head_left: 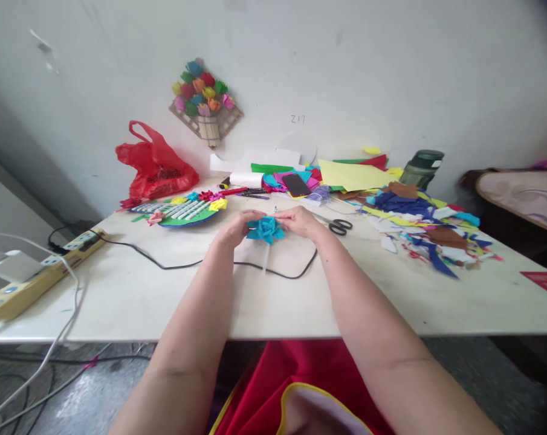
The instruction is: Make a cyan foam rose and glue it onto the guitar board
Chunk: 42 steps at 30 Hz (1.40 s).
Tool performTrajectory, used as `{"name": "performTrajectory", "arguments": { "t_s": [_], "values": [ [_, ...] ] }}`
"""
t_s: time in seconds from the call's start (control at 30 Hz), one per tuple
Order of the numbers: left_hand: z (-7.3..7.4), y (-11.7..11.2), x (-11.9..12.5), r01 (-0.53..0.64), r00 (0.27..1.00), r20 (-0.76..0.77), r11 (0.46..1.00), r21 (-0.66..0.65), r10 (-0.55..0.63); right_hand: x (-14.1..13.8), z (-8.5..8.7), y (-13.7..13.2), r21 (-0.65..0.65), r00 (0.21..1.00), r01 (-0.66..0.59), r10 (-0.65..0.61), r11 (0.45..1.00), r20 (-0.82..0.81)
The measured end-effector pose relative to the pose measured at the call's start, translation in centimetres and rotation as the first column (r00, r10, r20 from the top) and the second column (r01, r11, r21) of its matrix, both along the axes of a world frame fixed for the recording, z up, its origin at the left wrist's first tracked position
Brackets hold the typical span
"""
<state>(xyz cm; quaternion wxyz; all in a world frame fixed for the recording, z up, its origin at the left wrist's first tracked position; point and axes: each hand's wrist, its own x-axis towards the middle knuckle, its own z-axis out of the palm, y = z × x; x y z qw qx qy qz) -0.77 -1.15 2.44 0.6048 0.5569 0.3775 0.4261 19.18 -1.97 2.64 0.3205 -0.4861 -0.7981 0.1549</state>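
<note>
A blue paper flower (266, 229) is held up between my two hands over the middle of the table. My left hand (243, 227) pinches its left petals, fingers closed. From the right, my right hand (297, 221) grips the upper right petals between thumb and fingers. Below the flower a pale, thin stick (266, 260) shows, seemingly its stem. Just right of my right hand lies a pair of black-handled scissors (340, 226), its blades partly hidden behind the hand.
A black cable (164, 266) crosses the table under my arms from a power strip (46, 272). At left are a red plastic bag (155, 163) and a round craft piece (187, 211). A phone (295, 185), paper scraps (436, 223) and a green bottle (420, 169) lie behind and right.
</note>
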Motion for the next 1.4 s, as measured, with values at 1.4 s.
{"name": "performTrajectory", "arguments": {
  "t_s": [1.4],
  "values": [
    [-1.0,-0.2,1.9,-0.159,0.987,0.055,0.974,0.162,0.152,-0.6,0.0,0.3,0.029,0.988,0.154,-0.153,0.988,-0.033]
  ]
}}
